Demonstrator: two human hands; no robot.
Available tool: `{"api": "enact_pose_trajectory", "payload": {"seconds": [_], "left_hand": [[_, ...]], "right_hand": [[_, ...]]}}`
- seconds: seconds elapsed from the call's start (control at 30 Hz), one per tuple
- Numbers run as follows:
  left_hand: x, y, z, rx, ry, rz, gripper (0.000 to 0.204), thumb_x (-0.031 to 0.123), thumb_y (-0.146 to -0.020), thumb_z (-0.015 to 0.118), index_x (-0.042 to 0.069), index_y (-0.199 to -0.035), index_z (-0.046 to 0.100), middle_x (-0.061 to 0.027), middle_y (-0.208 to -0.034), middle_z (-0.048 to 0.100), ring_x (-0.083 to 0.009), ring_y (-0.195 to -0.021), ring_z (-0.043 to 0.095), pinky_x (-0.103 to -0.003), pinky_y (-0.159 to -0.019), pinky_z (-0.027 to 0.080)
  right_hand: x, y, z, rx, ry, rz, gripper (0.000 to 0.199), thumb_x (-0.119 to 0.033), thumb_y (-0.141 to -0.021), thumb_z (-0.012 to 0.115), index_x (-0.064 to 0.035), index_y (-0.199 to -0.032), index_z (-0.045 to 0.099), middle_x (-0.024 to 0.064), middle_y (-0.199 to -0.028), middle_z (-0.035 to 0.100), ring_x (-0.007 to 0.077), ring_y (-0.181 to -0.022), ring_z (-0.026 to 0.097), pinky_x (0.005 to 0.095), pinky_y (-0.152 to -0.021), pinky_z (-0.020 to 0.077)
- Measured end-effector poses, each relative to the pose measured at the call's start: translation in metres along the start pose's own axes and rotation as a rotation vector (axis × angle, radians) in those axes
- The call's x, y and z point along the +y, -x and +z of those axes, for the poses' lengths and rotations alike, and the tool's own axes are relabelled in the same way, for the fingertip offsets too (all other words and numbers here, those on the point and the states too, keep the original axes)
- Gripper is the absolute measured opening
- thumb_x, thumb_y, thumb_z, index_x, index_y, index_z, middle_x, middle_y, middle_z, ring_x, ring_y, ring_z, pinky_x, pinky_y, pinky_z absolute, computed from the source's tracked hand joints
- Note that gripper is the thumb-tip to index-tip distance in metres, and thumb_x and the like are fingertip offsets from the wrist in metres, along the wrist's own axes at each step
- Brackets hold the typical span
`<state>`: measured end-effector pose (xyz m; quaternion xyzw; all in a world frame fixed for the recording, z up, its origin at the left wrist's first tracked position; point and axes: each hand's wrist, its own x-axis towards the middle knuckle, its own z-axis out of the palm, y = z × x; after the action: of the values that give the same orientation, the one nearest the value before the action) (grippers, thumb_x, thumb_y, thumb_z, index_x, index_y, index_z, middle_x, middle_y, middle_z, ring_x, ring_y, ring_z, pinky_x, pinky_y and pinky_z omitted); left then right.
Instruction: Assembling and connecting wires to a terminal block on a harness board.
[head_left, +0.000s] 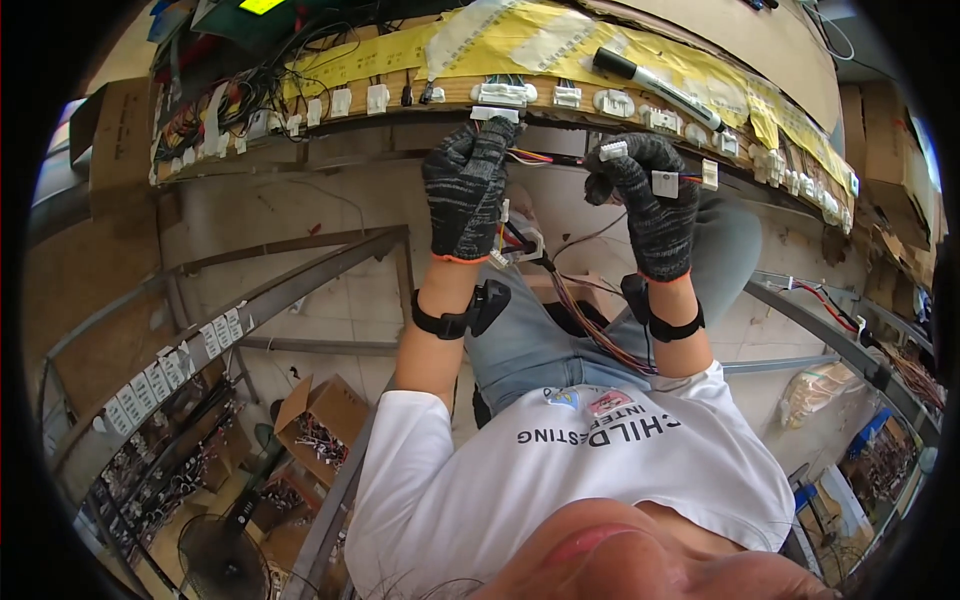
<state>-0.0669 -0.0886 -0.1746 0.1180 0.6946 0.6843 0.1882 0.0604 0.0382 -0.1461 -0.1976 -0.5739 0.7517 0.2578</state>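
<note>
My left hand [466, 190], in a dark grey knit glove, pinches a wide white wire connector [494, 115] at the front edge of the board. Just above that connector, a wide white socket [503, 94] is fixed to the board. My right hand [662, 220], gloved alike, has its fingers curled round a small white connector [612, 151]. Coloured wires [540, 157] stretch between the two hands. Beside the right hand's outer side, a white tag [665, 184] and another white connector [710, 175] stick out on wires. More of the wire harness [575, 300] hangs down over my lap.
Yellow tape [400, 58] covers much of the board, with a row of white sockets along its edge. A black-capped marker [655, 88] lies on it. Tangled wires [200, 110] gather at its left end. Metal frame rails [290, 265], cardboard boxes [322, 425] and a fan [222, 555] stand around me.
</note>
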Motion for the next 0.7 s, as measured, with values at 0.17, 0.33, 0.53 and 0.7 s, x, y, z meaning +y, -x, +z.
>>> {"api": "enact_pose_trajectory", "payload": {"seconds": [0.17, 0.33, 0.53, 0.7], "left_hand": [[0.001, -0.003, 0.004, -0.007, 0.030, 0.073, 0.017, 0.012, -0.086, 0.060, -0.004, -0.086, 0.066, -0.0042, -0.073, 0.066, -0.0066, -0.065, 0.053, -0.024, -0.060, 0.042], [0.010, -0.002, 0.007, 0.009, 0.067, -0.104, 0.017, 0.012, -0.086, 0.060, -0.004, -0.088, 0.067, -0.0056, -0.075, 0.067, -0.0069, -0.066, 0.055, -0.024, -0.061, 0.043], [0.014, -0.002, 0.008, 0.003, -0.009, -0.050, 0.018, 0.013, -0.086, 0.060, -0.004, -0.089, 0.067, -0.0068, -0.078, 0.068, -0.0082, -0.069, 0.058, -0.024, -0.064, 0.045], [0.018, 0.001, 0.012, 0.034, 0.103, -0.138, 0.018, 0.013, -0.087, 0.059, -0.003, -0.090, 0.067, -0.0063, -0.080, 0.068, -0.0085, -0.071, 0.058, -0.024, -0.065, 0.045]], "right_hand": [[0.004, -0.004, 0.000, 0.010, -0.057, 0.032, 0.010, -0.001, -0.085, 0.059, 0.0013, -0.094, 0.063, 0.0074, -0.079, 0.065, 0.0127, -0.065, 0.060, 0.0248, -0.061, 0.0491], [0.001, -0.005, -0.002, 0.008, -0.040, 0.045, 0.010, -0.001, -0.085, 0.059, 0.0015, -0.094, 0.063, 0.0074, -0.080, 0.065, 0.0125, -0.066, 0.060, 0.0247, -0.061, 0.0488], [0.003, -0.004, -0.001, 0.002, -0.015, 0.039, 0.009, 0.000, -0.085, 0.058, 0.0018, -0.092, 0.063, 0.0070, -0.078, 0.065, 0.0113, -0.065, 0.059, 0.0238, -0.060, 0.0475], [-0.002, 0.000, 0.002, 0.052, 0.026, 0.042, 0.006, 0.000, -0.084, 0.061, 0.0020, -0.088, 0.064, 0.0049, -0.072, 0.063, 0.0101, -0.061, 0.058, 0.0227, -0.057, 0.0463]]}}
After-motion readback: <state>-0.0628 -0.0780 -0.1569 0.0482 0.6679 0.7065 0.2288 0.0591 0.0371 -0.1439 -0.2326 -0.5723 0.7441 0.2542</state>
